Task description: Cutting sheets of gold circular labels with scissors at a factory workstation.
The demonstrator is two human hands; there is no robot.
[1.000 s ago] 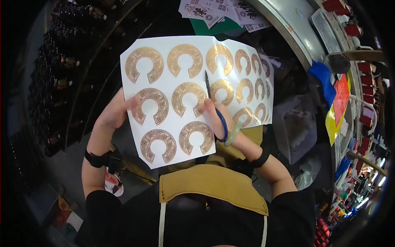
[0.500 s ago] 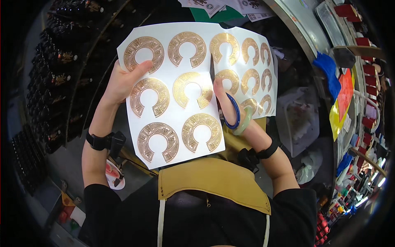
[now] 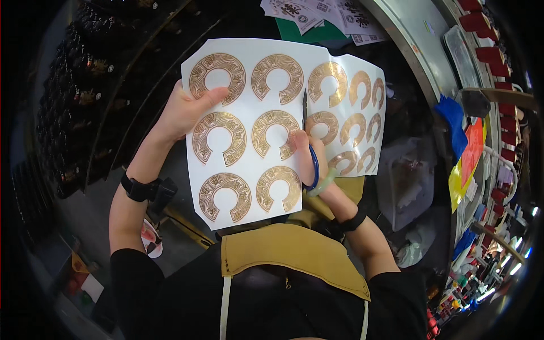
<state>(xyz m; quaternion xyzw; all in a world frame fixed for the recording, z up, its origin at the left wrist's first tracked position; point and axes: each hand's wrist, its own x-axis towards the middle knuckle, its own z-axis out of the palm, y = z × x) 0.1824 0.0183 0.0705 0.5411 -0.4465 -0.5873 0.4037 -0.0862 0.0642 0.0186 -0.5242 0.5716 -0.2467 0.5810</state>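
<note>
A white sheet (image 3: 241, 107) printed with rows of gold C-shaped ornaments is held up in front of me. At its upper left edge my left hand (image 3: 190, 110) grips it, thumb on the face and fingers behind. My right hand (image 3: 310, 156) is closed round scissors (image 3: 314, 170) with a blue handle loop. Their dark blade stands upright in a slit that runs from the lower edge between two columns of ornaments. The right-hand part of the sheet (image 3: 354, 62) bends back, still joined at the top. A pale green bangle (image 3: 323, 184) circles my right wrist.
Racks of dark items (image 3: 68, 96) stand on the left. Printed papers (image 3: 317, 14) and a green sheet lie beyond the white sheet. At right are a metal-edged counter (image 3: 413, 34), blue, red and yellow pieces (image 3: 467, 147), and a clear plastic bin (image 3: 405, 175).
The white sheet has shifted right and slightly down in the picture. My right hand is lower and closed tighter, and the dark scissor blade shows more clearly along the slit.
</note>
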